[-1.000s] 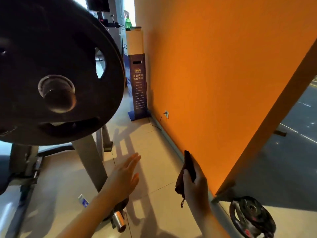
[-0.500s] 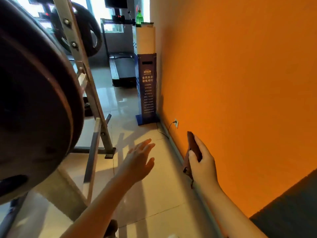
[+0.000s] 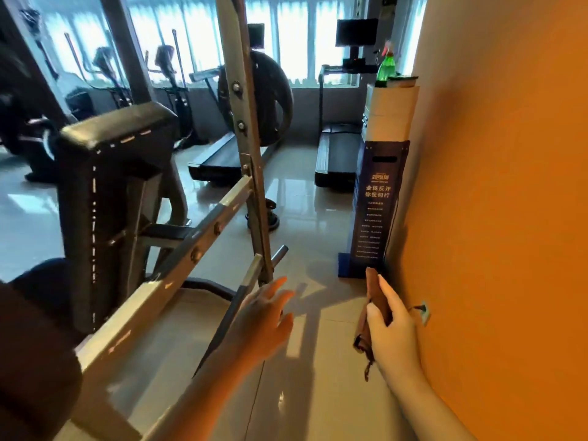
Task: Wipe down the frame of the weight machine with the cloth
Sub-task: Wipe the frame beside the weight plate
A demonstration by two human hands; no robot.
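Right hand (image 3: 393, 335) grips cloth (image 3: 374, 289); green bottle (image 3: 385, 71) stands atop kiosk (image 3: 378, 214)

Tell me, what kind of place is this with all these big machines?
Most likely a gym. A round weight plate shows behind a metal frame, a treadmill stands near the windows, and a black padded rest sits on the nearest machine.

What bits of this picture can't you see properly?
Head view only.
The cloth is mostly hidden behind the right hand holding it.
The frame upright has its top cut off by the upper edge.
The blue sign has lower print too small to read.
The green bottle is blurred.
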